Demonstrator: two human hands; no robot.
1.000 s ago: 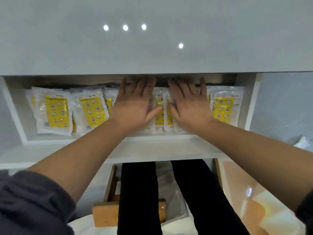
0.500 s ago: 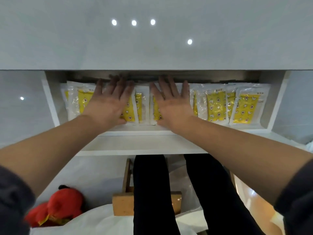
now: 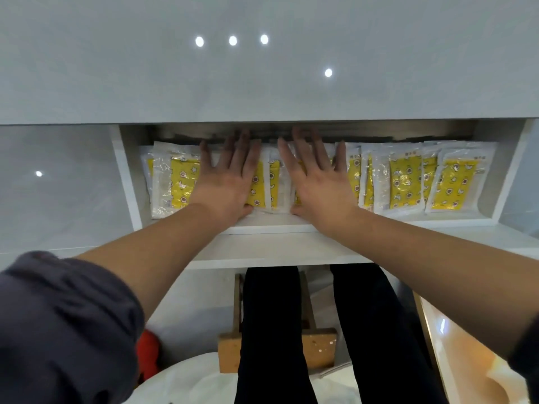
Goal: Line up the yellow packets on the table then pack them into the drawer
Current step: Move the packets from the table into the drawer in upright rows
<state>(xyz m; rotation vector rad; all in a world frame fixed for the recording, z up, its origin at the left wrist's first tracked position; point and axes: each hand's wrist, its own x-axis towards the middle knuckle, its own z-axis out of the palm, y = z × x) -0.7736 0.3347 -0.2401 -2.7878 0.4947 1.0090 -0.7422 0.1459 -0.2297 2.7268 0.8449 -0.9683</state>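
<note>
Nearest, our two forearms stretch forward above our knees. Our left hand (image 3: 229, 185) and right hand (image 3: 319, 185) lie palm-down side by side, fingers straight and spread, pressing flat on the yellow packets (image 3: 405, 182). These overlap in one row inside the open white drawer (image 3: 129, 182). We count perhaps ten, though the overlap makes the tally unsure. Beyond, the grey table (image 3: 262, 83) overhangs our fingertips.

Left hand (image 3: 226, 185), right hand (image 3: 319, 186) hide middle packets (image 3: 274, 185) (print unreadable).
</note>
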